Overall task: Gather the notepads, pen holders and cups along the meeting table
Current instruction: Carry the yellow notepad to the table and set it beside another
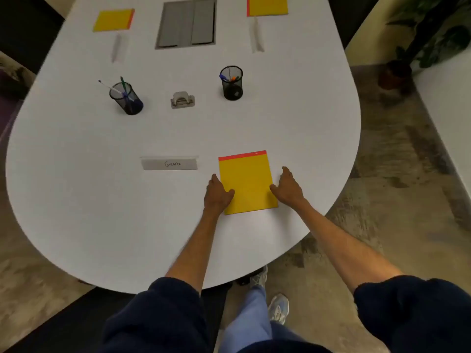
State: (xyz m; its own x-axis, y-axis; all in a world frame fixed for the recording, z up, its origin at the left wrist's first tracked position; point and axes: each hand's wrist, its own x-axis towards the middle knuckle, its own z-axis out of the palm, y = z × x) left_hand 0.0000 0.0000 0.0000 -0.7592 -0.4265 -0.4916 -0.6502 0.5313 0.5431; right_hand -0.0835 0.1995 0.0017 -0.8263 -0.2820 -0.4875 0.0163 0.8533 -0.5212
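Observation:
A yellow notepad [247, 182] with a red top strip lies flat near the front edge of the white meeting table [76, 174]. My left hand [216, 193] grips its left edge with the thumb on the page. My right hand [289, 187] grips its right edge the same way. Two more yellow notepads lie far off, one at back left [113, 20] and one at back right [267, 5]. A black mesh pen holder [126, 98] with pens stands mid-left. A second black mesh pen holder [232, 82] stands mid-right. No cups are in view.
A name card reading "Giraffe" [169, 164] lies left of the near notepad. A metal hole punch [182, 100] sits between the pen holders. Two folded white cards [118, 48] [257, 34] and a grey cable hatch [187, 22] lie farther back. A potted plant [397, 72] stands on the floor at right.

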